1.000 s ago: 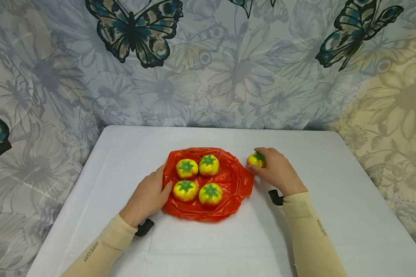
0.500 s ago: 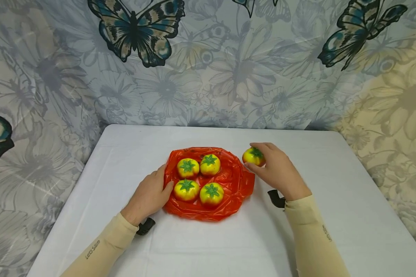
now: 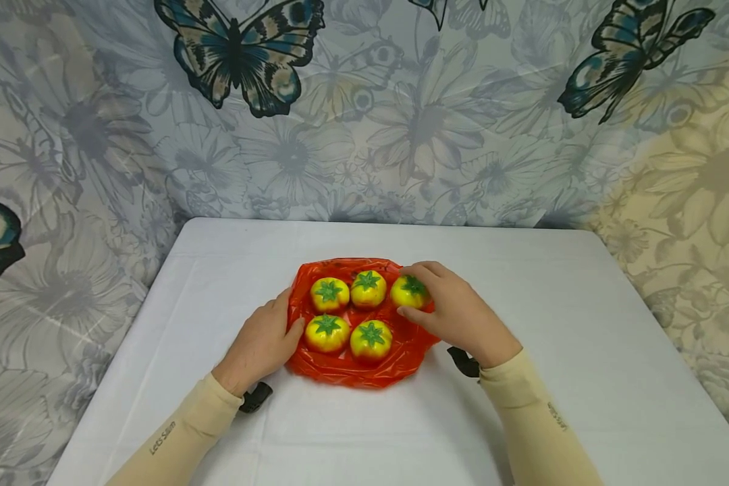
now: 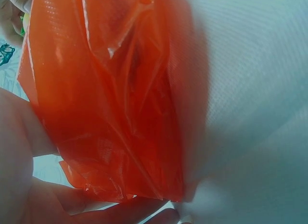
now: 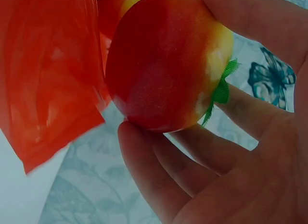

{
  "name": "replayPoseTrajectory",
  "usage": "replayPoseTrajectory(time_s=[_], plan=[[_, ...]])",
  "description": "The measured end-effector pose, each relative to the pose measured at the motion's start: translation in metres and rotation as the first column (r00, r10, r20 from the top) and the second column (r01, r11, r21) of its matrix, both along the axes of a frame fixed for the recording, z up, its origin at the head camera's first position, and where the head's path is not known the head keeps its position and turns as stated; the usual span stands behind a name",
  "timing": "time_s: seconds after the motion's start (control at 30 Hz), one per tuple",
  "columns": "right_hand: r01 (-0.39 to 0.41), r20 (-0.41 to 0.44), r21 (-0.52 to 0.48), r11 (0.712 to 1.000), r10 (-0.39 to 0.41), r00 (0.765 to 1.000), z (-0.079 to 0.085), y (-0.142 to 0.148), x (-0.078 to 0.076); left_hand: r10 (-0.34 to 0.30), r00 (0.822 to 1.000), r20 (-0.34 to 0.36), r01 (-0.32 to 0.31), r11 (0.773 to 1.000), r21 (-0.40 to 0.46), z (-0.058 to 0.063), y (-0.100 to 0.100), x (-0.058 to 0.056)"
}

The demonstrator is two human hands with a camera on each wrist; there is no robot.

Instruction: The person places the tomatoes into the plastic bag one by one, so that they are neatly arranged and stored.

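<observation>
An open red plastic bag (image 3: 410, 344) sits mid-table with its sides rolled down. Inside it stand several red-and-yellow artificial tomatoes with green leaf tops, among them a front-left tomato (image 3: 327, 333) and a back-left tomato (image 3: 330, 295). My left hand (image 3: 261, 341) grips the bag's left side, thumb at the rim and fingers outside; the left wrist view shows the red plastic (image 4: 110, 99) between them. Between the thumb and fingers of my right hand (image 3: 455, 310) is another tomato (image 5: 163, 65), held over the bag's back right part, beside the back-middle tomato (image 3: 368, 289).
A white cloth covers the table (image 3: 352, 439). Behind it hangs a floral backdrop (image 3: 425, 135) with printed butterflies. A black wrist camera mount (image 3: 464, 362) sits under the right wrist, and another mount (image 3: 256, 397) under the left.
My right hand has carried its tomato leftward, from beside the bag's right edge to over its back right part. The left hand has stayed on the bag's left side.
</observation>
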State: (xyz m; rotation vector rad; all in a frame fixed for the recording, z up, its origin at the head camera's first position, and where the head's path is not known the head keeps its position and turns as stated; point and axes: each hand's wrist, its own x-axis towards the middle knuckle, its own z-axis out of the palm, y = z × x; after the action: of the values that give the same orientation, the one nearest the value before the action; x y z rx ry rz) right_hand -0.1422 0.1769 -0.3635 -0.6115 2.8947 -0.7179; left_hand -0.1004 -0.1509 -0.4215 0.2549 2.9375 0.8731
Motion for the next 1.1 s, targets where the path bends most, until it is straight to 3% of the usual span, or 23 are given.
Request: replayPoseTrajectory(time_s=[0.57,1.1], plan=[[-0.062,0.031,0.012,0.998,0.062,0.998,-0.014,-0.017,0.002,0.004,1.0,-0.012,-0.004,1.0,-0.005,-0.002,0.0,-0.001],[-0.06,0.038,0.042,0.997,0.059,0.998,-0.021,-0.018,0.0,0.003,1.0,-0.014,-0.003,1.0,-0.012,-0.002,0.001,0.0]])
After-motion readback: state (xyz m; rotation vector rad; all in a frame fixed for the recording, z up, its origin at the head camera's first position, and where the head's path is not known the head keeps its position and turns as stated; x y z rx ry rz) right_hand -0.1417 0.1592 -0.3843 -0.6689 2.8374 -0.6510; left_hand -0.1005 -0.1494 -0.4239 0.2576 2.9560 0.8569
